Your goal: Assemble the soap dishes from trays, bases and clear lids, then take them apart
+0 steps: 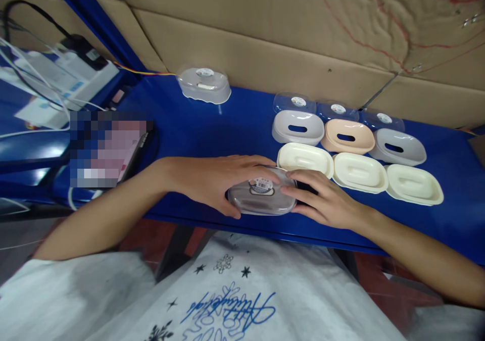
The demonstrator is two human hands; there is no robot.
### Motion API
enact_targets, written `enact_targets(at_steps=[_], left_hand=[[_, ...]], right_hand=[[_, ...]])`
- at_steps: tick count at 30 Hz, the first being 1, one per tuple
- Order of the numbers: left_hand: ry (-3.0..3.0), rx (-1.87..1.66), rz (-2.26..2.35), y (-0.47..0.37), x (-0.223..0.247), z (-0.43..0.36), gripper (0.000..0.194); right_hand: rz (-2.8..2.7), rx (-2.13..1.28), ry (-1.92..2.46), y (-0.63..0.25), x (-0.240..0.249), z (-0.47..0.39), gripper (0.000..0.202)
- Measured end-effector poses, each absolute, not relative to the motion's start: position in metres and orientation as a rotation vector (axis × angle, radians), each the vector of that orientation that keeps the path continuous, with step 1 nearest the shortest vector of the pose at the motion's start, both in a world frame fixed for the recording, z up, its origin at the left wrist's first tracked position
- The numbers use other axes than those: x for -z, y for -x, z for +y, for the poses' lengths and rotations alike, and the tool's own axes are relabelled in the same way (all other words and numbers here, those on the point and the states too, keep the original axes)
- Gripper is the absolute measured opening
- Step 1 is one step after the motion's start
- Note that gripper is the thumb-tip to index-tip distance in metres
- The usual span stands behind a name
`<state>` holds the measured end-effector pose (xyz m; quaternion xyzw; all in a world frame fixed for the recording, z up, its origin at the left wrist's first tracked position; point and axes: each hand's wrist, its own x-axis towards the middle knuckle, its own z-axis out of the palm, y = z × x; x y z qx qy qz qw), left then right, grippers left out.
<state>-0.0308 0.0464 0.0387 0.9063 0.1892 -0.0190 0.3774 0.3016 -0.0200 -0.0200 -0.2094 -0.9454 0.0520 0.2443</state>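
Observation:
Near the front edge of the blue table is a soap box point(261, 204) with a transparent lid, a round barcode label on top and a greyish body beneath. My left hand point(215, 179) is wrapped round its left end, thumb at the front and fingers along the back. From the right, my right hand point(326, 199) grips the other end, its fingertips on the lid's edge. Just beyond my hands lie three cream trays point(359, 172) in a row. Behind them sit a grey slotted dish point(298, 118), a peach slotted dish point(358, 144) and another grey slotted dish point(401, 154).
Three transparent lids point(337, 109) with labels line the back of the blue table point(182, 139). A lidded soap box point(204, 91) stands at the back left. To the left are a pixelated screen device point(113, 151), cables and a power strip point(94, 81). Cardboard point(246, 38) covers the wall.

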Motion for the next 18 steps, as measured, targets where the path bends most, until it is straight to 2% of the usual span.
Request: enact_targets(at_steps=[13, 18], left_hand=[[-2.488, 0.022, 0.534, 0.030, -0.041, 0.035, 0.085], [-2.481, -0.001, 0.541, 0.029, -0.040, 0.035, 0.088]], right_hand=[[-2.565, -0.084, 0.566, -0.301, 0.024, -0.019, 0.048], [-2.572, -0.071, 0.567, -0.301, 0.024, -0.020, 0.049]])
